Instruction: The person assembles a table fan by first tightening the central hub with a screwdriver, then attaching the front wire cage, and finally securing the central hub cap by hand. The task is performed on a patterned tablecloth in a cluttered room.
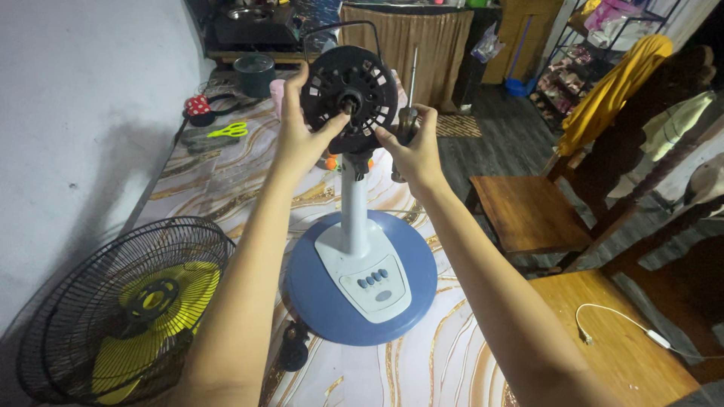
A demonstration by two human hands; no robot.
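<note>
A stand fan without its guard stands on the marbled table: round blue base, white pole, black round motor head on top. My left hand grips the left edge of the motor head, thumb near its centre shaft. My right hand touches the head's lower right edge and holds a screwdriver with its shaft pointing up. The black wire guard with the yellow blade inside lies flat at the lower left.
Green-handled scissors, a red spotted cup and a dark pot sit at the table's far end. A small black knob lies by the base. Wooden stool and wooden bench with a white cable stand right.
</note>
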